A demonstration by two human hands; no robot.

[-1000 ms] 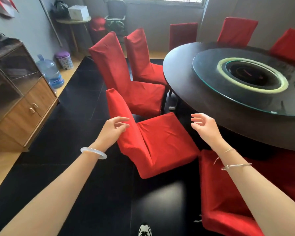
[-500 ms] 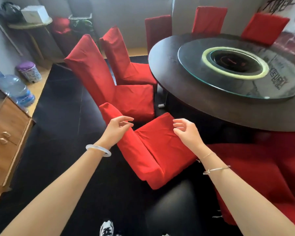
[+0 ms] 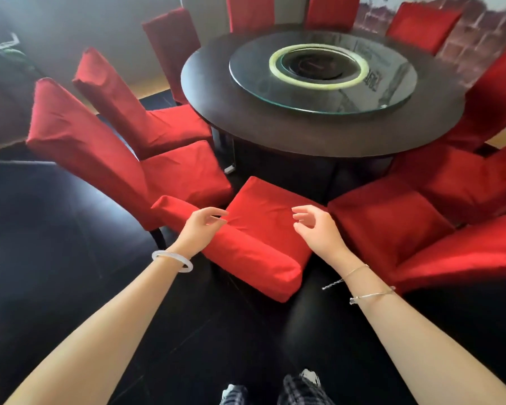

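A chair in a red cloth cover point(image 3: 263, 217) stands right in front of me, its back toward me and its seat facing the round table. My left hand point(image 3: 200, 229) hovers over the top of the chair's back, fingers loosely curled, holding nothing. My right hand point(image 3: 316, 229) hangs above the seat's right side, fingers relaxed and empty. A white bangle sits on my left wrist and thin silver bracelets on my right.
A dark round table point(image 3: 322, 124) with a glass turntable point(image 3: 322, 74) fills the middle. Several more red-covered chairs ring it, two close on the left point(image 3: 100, 150) and two close on the right point(image 3: 392, 223). The floor point(image 3: 56, 229) is glossy black.
The view has swung right and nearer the table. Both hands have come closer together over the red chair; the right hand moved left from the table's edge to above the seat.
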